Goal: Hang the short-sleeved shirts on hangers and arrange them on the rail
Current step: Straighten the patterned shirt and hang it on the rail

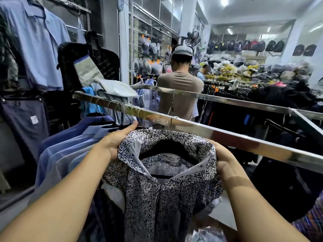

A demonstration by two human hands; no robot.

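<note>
A black-and-white leaf-print shirt hangs on a black hanger whose wire hook sits over the shiny metal rail. My left hand holds the shirt's left collar and shoulder, thumb stretched toward the rail. My right hand grips the right side of the collar, fingers hidden behind the fabric. To the left, several blue shirts hang on the same rail.
A person in a beige T-shirt stands with their back to me beyond the rail. More garments hang on the wall at left. Dark clothes fill racks at right. A plastic-wrapped item lies below.
</note>
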